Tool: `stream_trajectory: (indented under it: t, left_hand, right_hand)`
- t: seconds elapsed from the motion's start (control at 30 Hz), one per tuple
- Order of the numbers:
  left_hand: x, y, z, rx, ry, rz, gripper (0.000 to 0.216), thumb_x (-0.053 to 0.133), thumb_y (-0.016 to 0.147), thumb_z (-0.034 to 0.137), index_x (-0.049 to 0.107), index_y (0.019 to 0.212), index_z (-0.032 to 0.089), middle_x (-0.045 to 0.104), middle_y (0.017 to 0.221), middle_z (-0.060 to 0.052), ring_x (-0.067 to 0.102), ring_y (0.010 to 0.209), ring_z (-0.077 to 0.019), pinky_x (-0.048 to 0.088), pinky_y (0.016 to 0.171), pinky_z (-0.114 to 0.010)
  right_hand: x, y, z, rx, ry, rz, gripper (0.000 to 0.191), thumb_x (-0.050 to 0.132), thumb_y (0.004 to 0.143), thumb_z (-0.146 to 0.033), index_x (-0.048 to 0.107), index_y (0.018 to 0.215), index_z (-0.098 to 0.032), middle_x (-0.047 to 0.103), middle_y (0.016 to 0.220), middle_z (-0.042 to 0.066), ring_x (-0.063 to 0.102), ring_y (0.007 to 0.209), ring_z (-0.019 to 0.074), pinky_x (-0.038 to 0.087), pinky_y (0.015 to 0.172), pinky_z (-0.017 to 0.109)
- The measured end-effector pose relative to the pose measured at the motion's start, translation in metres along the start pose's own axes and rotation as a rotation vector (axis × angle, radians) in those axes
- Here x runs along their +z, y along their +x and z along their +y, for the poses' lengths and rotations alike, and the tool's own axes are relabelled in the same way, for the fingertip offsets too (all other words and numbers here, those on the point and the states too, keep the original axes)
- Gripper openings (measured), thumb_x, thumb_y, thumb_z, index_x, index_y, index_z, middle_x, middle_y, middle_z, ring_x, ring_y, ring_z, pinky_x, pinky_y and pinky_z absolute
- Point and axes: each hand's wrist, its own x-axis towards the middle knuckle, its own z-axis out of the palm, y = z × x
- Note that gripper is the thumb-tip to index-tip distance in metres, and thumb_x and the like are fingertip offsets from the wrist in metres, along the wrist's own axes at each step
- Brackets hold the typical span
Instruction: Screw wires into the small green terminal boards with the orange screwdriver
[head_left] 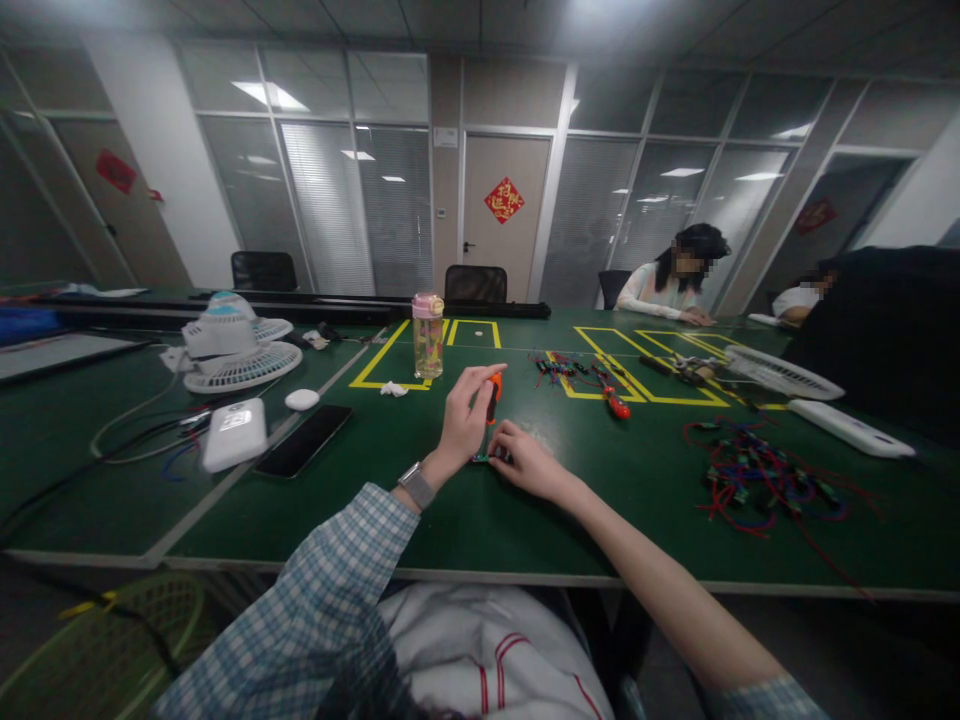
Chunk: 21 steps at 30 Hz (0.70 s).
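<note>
Blue-checked sleeve (322,590) nearest, an orange-black screwdriver (494,397) is grasped by the left hand (466,408); below it, a circuit board (480,459), pinched by the right hand (531,463), could be scratched by tip slippage.

The person (660,580) is wearing blue-and-white checked sleeves (337,560), a silvery wristwatch (416,485) on the left, and a pale, red-striped garment (457,630).

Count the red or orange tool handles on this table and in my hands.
2: an orange-and-black tool handle in your left hand; a red tool handle on the green table, beyond your right hand and to its right. Others may be hidden.
</note>
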Motion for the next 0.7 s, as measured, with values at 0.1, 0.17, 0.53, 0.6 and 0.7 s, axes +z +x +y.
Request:
stream_trajectory:
  t: [0.1, 0.17, 0.53, 0.6, 0.7]
  left_hand:
    - [0.0007, 0.0002, 0.0016, -0.004, -0.016, 0.006, 0.027, 0.041, 0.096, 0.023, 0.061, 0.114, 0.021, 0.064, 0.108, -0.005, 0.059, 0.1, -0.0164, 0.045, 0.089, -0.03]
    - [0.0014, 0.0003, 0.0022, -0.001, -0.003, 0.027, 0.025, 0.044, 0.095, 0.023, 0.062, 0.112, 0.021, 0.064, 0.105, -0.005, 0.059, 0.096, -0.016, 0.047, 0.085, -0.029]
    - [0.0018, -0.0008, 0.0004, 0.007, 0.063, 0.115, 0.017, 0.053, 0.09, 0.024, 0.064, 0.103, 0.02, 0.06, 0.101, -0.005, 0.057, 0.093, -0.0157, 0.047, 0.082, -0.028]
    - [0.0023, -0.0015, -0.0002, -0.005, 0.005, 0.092, 0.022, 0.044, 0.095, 0.024, 0.063, 0.106, 0.02, 0.063, 0.105, -0.006, 0.058, 0.098, -0.016, 0.047, 0.086, -0.029]
    - [0.0032, -0.0021, -0.0015, -0.044, -0.04, 0.05, 0.026, 0.04, 0.097, 0.025, 0.061, 0.112, 0.02, 0.066, 0.106, -0.006, 0.061, 0.098, -0.0158, 0.047, 0.087, -0.03]
  right_hand:
    - [0.0002, -0.0008, 0.0008, 0.009, 0.004, -0.007, 0.009, 0.059, 0.08, -0.008, 0.059, 0.085, -0.016, 0.052, 0.094, 0.004, 0.054, 0.07, 0.0109, 0.046, 0.07, 0.024]
    - [0.0005, -0.0012, 0.0018, 0.009, 0.002, -0.008, 0.008, 0.059, 0.08, -0.009, 0.06, 0.085, -0.016, 0.052, 0.095, 0.004, 0.054, 0.068, 0.0103, 0.045, 0.069, 0.024]
    - [0.0021, -0.0006, 0.0049, -0.004, 0.008, -0.014, 0.008, 0.058, 0.081, -0.009, 0.06, 0.086, -0.016, 0.051, 0.096, 0.004, 0.053, 0.067, 0.0096, 0.046, 0.068, 0.023]
    - [0.0023, -0.0005, 0.0052, -0.008, 0.012, -0.015, 0.008, 0.058, 0.081, -0.009, 0.06, 0.086, -0.015, 0.051, 0.096, 0.004, 0.054, 0.067, 0.0097, 0.046, 0.068, 0.024]
    - [0.0019, -0.0005, 0.0048, -0.007, 0.018, -0.015, 0.008, 0.059, 0.081, -0.009, 0.06, 0.085, -0.015, 0.051, 0.096, 0.004, 0.053, 0.067, 0.01, 0.046, 0.069, 0.024]
